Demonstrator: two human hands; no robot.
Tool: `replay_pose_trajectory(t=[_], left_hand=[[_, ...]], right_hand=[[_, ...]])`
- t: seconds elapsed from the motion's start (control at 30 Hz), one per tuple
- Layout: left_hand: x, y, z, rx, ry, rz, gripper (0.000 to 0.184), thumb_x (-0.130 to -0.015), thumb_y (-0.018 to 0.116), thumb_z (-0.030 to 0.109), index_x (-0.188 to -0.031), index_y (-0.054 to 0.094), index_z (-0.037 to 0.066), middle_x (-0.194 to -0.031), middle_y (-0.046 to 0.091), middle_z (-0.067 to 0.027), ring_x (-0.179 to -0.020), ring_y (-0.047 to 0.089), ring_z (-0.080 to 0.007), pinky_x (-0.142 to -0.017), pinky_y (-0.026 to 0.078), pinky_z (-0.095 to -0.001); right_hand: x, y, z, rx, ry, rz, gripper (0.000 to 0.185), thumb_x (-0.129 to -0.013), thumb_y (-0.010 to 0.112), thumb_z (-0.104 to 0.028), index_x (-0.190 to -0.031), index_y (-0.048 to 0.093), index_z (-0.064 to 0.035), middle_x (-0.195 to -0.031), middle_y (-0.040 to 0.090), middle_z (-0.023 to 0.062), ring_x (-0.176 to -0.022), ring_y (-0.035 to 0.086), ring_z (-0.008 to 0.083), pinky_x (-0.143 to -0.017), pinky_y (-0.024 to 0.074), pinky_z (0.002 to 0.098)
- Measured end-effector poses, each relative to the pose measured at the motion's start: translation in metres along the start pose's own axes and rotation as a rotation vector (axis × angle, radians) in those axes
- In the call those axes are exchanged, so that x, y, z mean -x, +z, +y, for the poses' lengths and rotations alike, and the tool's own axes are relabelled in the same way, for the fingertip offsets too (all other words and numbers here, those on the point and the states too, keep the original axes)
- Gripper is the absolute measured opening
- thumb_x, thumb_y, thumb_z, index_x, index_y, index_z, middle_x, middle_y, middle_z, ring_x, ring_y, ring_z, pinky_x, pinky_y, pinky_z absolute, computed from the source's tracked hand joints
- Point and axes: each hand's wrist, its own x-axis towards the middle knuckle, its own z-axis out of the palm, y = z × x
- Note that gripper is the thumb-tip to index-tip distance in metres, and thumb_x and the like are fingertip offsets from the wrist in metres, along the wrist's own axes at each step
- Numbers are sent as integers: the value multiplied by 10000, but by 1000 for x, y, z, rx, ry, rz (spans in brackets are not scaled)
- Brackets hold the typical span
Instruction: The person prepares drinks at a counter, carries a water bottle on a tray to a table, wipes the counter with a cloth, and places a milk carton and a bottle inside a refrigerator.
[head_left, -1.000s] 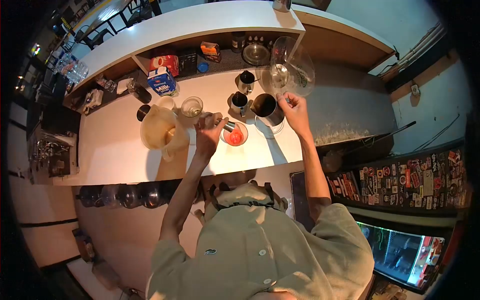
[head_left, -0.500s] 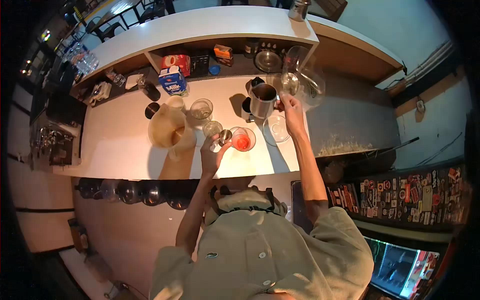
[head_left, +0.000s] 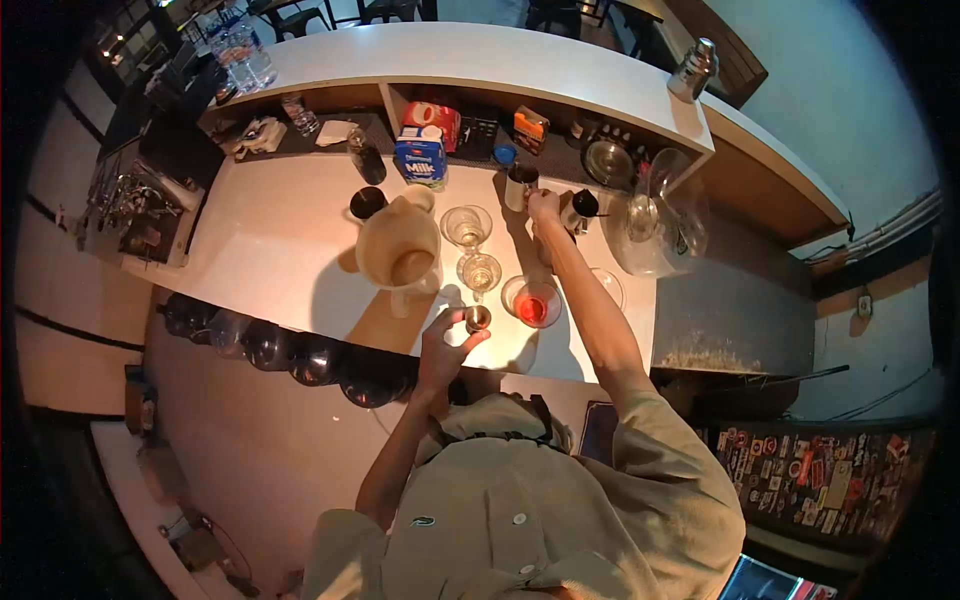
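Note:
My left hand (head_left: 446, 345) pinches a small metal jigger (head_left: 478, 319) over the counter's near edge. To its right stands a glass with red liquid (head_left: 532, 305). My right hand (head_left: 543, 207) reaches further back, its fingers closed on a metal pitcher (head_left: 520, 188). Another small metal pitcher (head_left: 579, 212) stands just right of that hand. Between my hands are a clear glass (head_left: 479, 272) and a second one (head_left: 466, 228) behind it. A large cloudy plastic jug (head_left: 398, 250) stands left of the glasses. My right forearm partly covers a clear round dish (head_left: 607, 289).
A milk carton (head_left: 421, 160), a dark bottle (head_left: 366, 158) and a dark cup (head_left: 368, 204) stand toward the back. Large clear containers (head_left: 655, 225) are at the right. A metal shaker (head_left: 693, 70) stands on the raised shelf (head_left: 480, 52).
My right hand has moved back and left, and the larger pitcher it held is no longer seen above my forearm. My left hand has brought the jigger away from the red glass, nearer me. The view has shifted.

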Motion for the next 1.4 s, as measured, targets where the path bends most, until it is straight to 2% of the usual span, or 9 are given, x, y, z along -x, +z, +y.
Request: replay_pose_trajectory(t=[0.1, 0.4, 0.57, 0.67, 0.73, 0.87, 1.0, 1.1, 1.4], left_hand=[[-1, -2, 2, 27, -23, 31, 301, -786, 832, 98, -1052, 710, 28, -997, 707, -69, -975, 649, -171, -907, 484, -321], [-3, -14, -1, -29, 41, -79, 307, -779, 842, 131, -1032, 697, 35, -925, 682, -48, -849, 593, -163, -796, 460, -318], [-3, -16, -3, -49, 7, -76, 294, -781, 838, 139, -1029, 710, 46, -938, 697, -47, -872, 624, -165, -835, 471, -319], [-3, -14, -13, -55, 23, -89, 315, -789, 832, 142, -1051, 693, 36, -960, 691, -78, -879, 620, -191, -807, 477, -340], [-2, -11, -26, -85, 4, -95, 319, -795, 826, 142, -1063, 691, 35, -979, 699, -91, -903, 643, -203, -826, 492, -349], [7, -6, -82, -214, 71, -18, 348, -824, 794, 125, -1138, 677, 36, -1030, 708, -131, -957, 682, -257, -857, 519, -373], [10, -4, -134, -364, -18, 62, 312, -857, 751, 91, -1145, 665, 9, -1062, 697, -150, -972, 681, -275, -849, 521, -352], [-3, -3, -134, -345, 146, 98, 324, -846, 761, 104, -1139, 667, 1, -1096, 693, -165, -1007, 677, -287, -862, 525, -349], [-19, 7, -174, -319, 37, 123, 550, -806, 805, 185, -1246, 590, -64, -1276, 604, -268, -1208, 573, -388, -993, 451, -435]], right_hand=[[-17, 20, 21, -11, 131, 136, 169, -978, 576, -133, -850, 627, -34, -821, 666, 65, -693, 608, 170, -620, 470, 342], [-83, 21, 95, -44, -106, 34, 148, -878, 624, -135, -757, 639, -50, -829, 693, 156, -821, 660, 281, -755, 514, 407], [-4, 4, 12, 492, -183, 131, 226, -830, 645, -170, -869, 685, 49, -813, 694, 247, -849, 694, 394, -789, 533, 452], [43, -6, -22, 307, -483, 233, 260, -812, 645, -154, -903, 660, 89, -811, 687, 258, -801, 683, 401, -772, 535, 457], [70, -21, -40, 295, -629, 148, 283, -839, 608, -125, -1037, 612, 76, -969, 661, 254, -907, 659, 364, -816, 520, 419], [138, -78, -81, 161, -583, 98, 197, -879, 597, -101, -1027, 614, 28, -951, 647, 200, -868, 641, 299, -805, 514, 403], [160, -162, -104, 314, -791, 305, 130, -901, 591, -74, -986, 632, 16, -887, 650, 161, -770, 606, 284, -692, 488, 382], [157, -222, -109, 429, -751, 483, 134, -906, 596, -82, -985, 645, 14, -915, 671, 166, -821, 645, 300, -755, 510, 388], [172, -273, -94, 442, -565, 526, 181, -899, 604, -113, -1017, 657, 15, -957, 691, 184, -890, 679, 300, -810, 526, 389]])
